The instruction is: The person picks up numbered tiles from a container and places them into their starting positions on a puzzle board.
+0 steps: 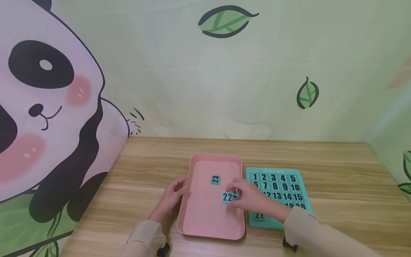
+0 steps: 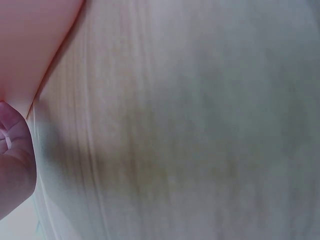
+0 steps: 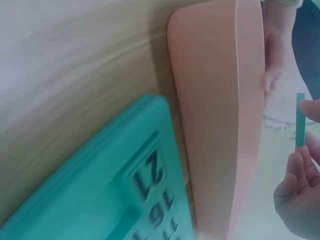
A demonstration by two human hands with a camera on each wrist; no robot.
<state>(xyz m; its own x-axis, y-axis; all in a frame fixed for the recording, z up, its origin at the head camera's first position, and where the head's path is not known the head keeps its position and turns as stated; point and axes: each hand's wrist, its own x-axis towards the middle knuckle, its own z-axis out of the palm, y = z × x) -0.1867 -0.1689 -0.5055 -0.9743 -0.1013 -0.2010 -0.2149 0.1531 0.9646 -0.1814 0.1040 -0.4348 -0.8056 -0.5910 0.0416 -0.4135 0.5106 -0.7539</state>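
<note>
My right hand (image 1: pixel 245 194) pinches a small teal number tile marked 22 (image 1: pixel 227 197) over the right side of a pink tray (image 1: pixel 202 217). In the right wrist view the tile (image 3: pixel 300 120) appears edge-on between thumb and fingers. Just behind it another tile (image 1: pixel 236 195) shows in part, mostly covered by the fingers. A tile marked 23 (image 1: pixel 215 179) lies turned sideways on the tray floor. My left hand (image 1: pixel 172 197) holds the tray's left rim; in the left wrist view only part of this hand (image 2: pixel 15 160) shows at the edge.
Right of the tray lies a teal number board (image 1: pixel 269 224) with rows of numbered tiles, partly hidden by my right forearm. Its bottom row shows 21 (image 1: pixel 259 216) at the left, with a recess beside it. The wooden table (image 1: pixel 154 157) meets a printed wall (image 1: pixel 179 89) behind.
</note>
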